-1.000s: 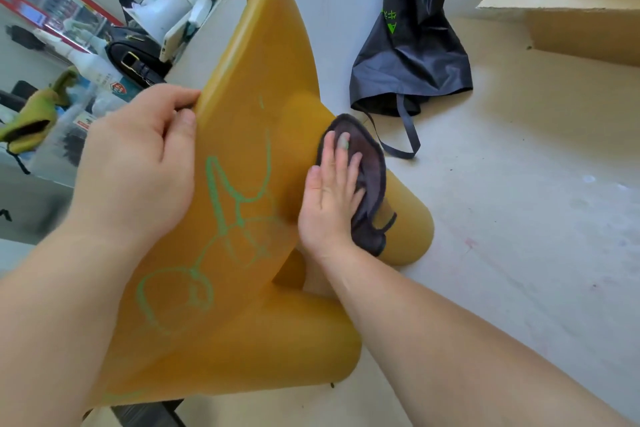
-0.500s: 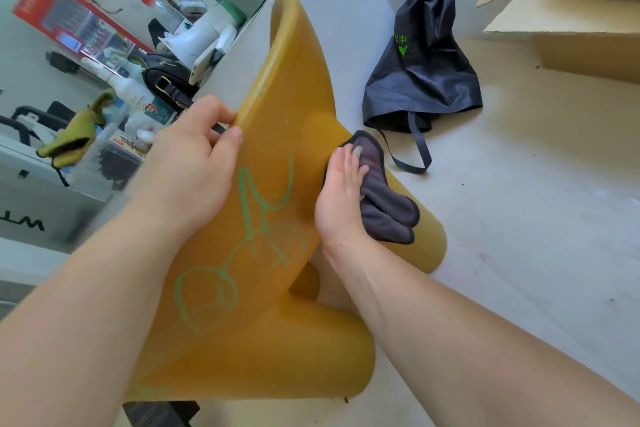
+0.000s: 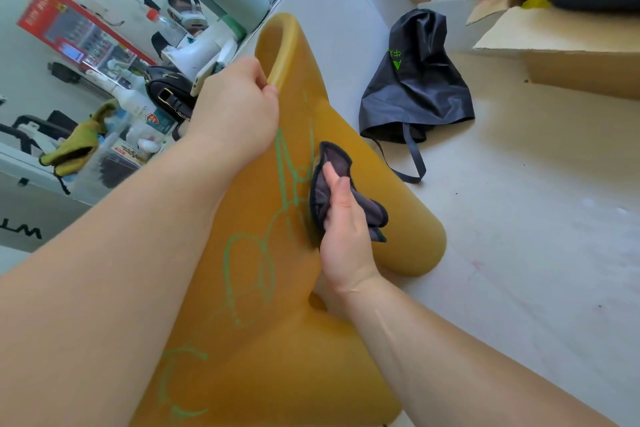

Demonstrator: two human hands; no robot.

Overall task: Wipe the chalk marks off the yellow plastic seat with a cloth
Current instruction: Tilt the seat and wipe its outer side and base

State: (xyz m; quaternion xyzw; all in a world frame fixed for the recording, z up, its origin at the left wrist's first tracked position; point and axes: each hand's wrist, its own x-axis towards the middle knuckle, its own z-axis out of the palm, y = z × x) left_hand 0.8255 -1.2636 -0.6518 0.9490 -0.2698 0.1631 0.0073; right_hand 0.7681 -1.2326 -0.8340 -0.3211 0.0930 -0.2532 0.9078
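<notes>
The yellow plastic seat (image 3: 263, 350) lies tipped on the pale floor and fills the middle of the view. Green chalk marks (image 3: 249, 263) run down its broad face in loops and lines. My left hand (image 3: 235, 111) grips the seat's upper left rim, fingers curled over the edge. My right hand (image 3: 343, 222) holds a bunched dark grey cloth (image 3: 329, 170) and presses it against the seat right beside the upper chalk lines. Part of the cloth hangs out past my fingers to the right.
A black drawstring bag (image 3: 415, 87) lies on the floor behind the seat. A cardboard box (image 3: 568, 52) stands at the right, with dark and red bags above it. Shelves with bottles, a black handbag (image 3: 166, 97) and a yellow glove (image 3: 76, 142) crowd the left.
My right hand slid left with the cloth from the seat's curved side onto the chalked face, bunching the cloth. My left hand moved up along the rim. The view shifted.
</notes>
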